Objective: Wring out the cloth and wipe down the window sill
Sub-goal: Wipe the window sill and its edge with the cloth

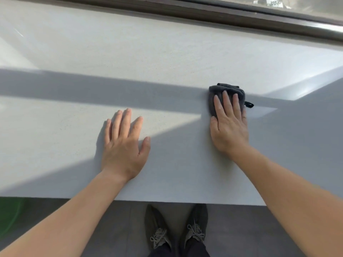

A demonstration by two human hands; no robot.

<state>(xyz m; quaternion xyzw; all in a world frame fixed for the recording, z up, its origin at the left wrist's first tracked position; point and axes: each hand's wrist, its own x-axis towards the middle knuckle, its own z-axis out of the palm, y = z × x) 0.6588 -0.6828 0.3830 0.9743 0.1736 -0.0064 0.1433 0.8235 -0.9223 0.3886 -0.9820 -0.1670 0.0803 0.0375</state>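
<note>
1. We saw the wide white window sill filling most of the head view, with a dark window frame running along its far edge.
2. The dark grey cloth lay bunched on the sill, right of centre, about midway between the sill's near edge and the frame.
3. The right hand lay flat on top of the cloth, palm down, its fingers straight and close together, so the hand was open and pressing the cloth against the sill.
4. The cloth showed beyond the fingertips and on both sides of them, and a small black loop stuck out at its right edge.
5. The left hand rested palm down on the bare sill, fingers straight and slightly spread, thumb out to the side; it was open and held nothing.
6. The two hands were well apart, the left one nearer to us than the cloth.
7. A broad band of shadow crossed the sill from side to side, and the cloth sat within it.
8. Below the near edge of the sill we saw a grey tiled floor and a pair of dark laced shoes.
9. Something green showed at the lower left, too blurred for us to tell what it was.
</note>
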